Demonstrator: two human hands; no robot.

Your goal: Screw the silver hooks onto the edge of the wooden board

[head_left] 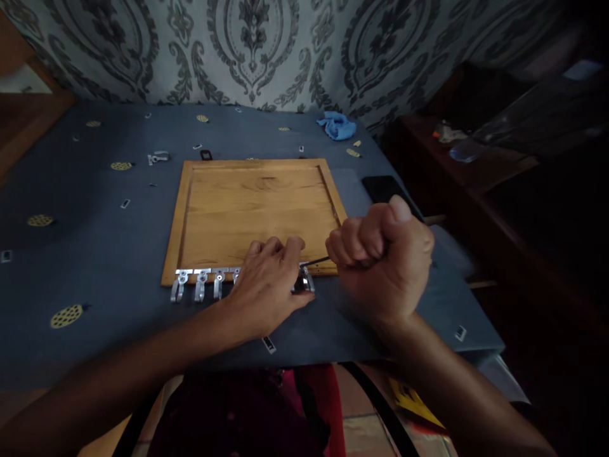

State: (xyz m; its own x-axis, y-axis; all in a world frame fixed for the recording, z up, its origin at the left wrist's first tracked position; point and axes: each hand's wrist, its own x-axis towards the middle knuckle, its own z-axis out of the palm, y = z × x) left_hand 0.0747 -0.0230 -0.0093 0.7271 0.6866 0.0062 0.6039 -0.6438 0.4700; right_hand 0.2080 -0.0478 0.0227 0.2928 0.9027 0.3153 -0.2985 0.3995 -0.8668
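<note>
A wooden board with a raised frame lies flat on the table. Along its near edge runs a metal hook rail with several silver hooks hanging past the edge. My left hand lies over the right part of this rail, its fingers curled and its thumb against the last hook. To the right, my right hand is a fist around a screwdriver whose handle is hidden inside it. The thin dark shaft of the screwdriver points left, its tip at the rail beside my left fingers.
A loose silver hook and a small dark brown piece lie beyond the board. At the back right is a crumpled blue cloth. A black phone rests right of the board. The patterned blue cloth covers the table.
</note>
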